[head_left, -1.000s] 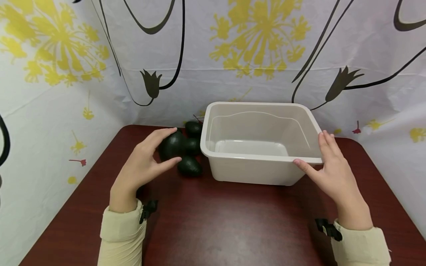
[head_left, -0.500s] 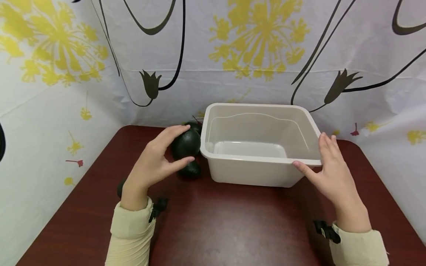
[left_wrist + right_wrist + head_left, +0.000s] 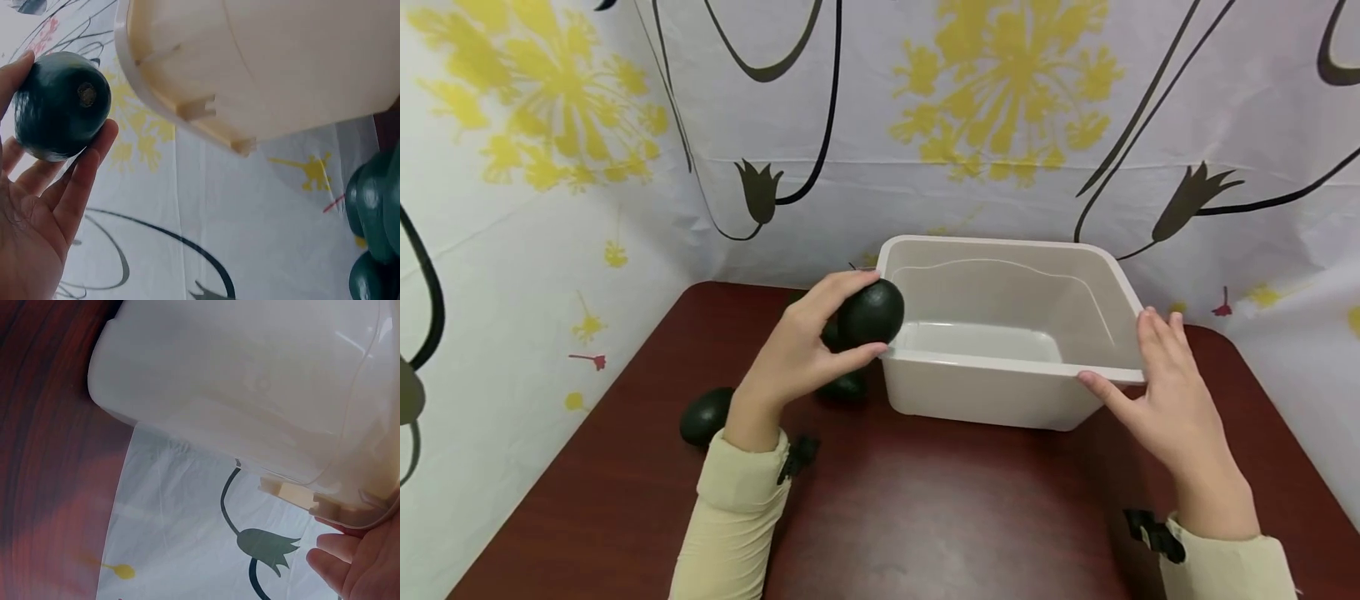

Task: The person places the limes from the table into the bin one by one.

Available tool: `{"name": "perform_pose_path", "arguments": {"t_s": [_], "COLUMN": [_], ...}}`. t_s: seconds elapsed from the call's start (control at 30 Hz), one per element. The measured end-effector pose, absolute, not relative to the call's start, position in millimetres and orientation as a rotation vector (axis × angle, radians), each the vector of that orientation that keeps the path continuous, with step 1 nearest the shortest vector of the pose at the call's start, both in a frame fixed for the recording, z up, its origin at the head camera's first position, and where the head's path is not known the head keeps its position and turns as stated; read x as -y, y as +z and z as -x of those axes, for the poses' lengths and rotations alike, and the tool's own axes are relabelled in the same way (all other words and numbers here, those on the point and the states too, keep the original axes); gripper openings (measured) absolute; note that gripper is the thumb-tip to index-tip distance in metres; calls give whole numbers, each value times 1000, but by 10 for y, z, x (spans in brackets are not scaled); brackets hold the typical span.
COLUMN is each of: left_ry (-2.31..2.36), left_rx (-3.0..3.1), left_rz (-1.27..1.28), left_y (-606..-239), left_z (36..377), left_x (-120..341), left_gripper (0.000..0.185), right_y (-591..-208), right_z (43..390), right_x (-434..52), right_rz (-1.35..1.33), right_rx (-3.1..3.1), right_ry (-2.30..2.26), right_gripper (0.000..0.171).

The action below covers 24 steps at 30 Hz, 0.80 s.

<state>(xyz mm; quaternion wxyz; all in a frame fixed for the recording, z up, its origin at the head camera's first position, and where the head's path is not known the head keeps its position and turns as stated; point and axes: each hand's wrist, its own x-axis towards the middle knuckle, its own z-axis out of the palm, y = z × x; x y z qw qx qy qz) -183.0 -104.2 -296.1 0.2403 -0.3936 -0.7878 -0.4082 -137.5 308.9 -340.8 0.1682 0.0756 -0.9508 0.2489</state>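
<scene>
My left hand [image 3: 797,354] grips one dark avocado [image 3: 871,313], fingers curled round it, lifted off the table [image 3: 925,517] right at the left rim of the beige tub [image 3: 1011,367]. My right hand [image 3: 1165,400] steadies the tub's near right corner, thumb on the rim, fingers straight against the side wall. Tub sits toward the table's back edge. More avocados [image 3: 848,385] lie just left of the tub; a stray avocado [image 3: 706,415] sits near the left edge

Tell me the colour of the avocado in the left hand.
Dark green avocado, clearest in the left wrist view.
</scene>
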Motion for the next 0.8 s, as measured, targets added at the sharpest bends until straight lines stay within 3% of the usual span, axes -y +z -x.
{"name": "perform_pose_path", "arguments": {"t_s": [0.8], "left_ry": [-1058], "left_rx": [2152], "left_rz": [1112], "left_y": [-3012], "left_z": [2108], "left_x": [685], "left_gripper": [71], "right_y": [-3442], "right_z": [1356], "right_x": [-3066], "right_rz": [-210], "right_rx": [2664], "right_ry": [724], "right_gripper": [100]}}
